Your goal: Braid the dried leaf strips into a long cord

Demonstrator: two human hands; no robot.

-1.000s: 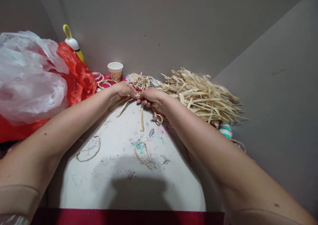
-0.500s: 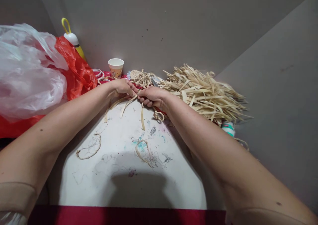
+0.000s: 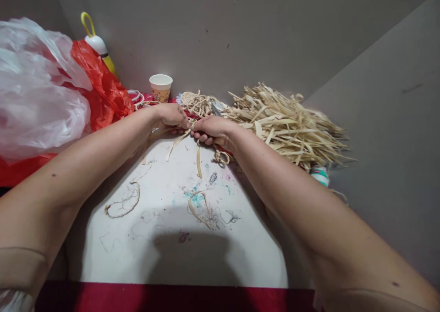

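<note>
My left hand (image 3: 171, 117) and my right hand (image 3: 212, 130) meet at the far end of a white stained board (image 3: 172, 238). Both are pinched shut on flat pale straw strips (image 3: 198, 158), whose loose ends hang down onto the board. A large heap of the same dried strips (image 3: 288, 126) lies just right of my right hand. Behind the hands sits a tangle of twisted straw cord (image 3: 195, 103).
A paper cup (image 3: 160, 87) stands at the back by the grey wall. Clear and red plastic bags (image 3: 51, 96) pile up at the left, with a yellow-handled bottle (image 3: 98, 43) behind. White rings (image 3: 135, 95) and a teal-striped roll (image 3: 319, 175) lie nearby. Loose fibre scraps (image 3: 125, 202) lie on the board.
The view has tilted slightly, so everything sits a little higher in frame. Both hands stay together on the strips, with only small finger movement.
</note>
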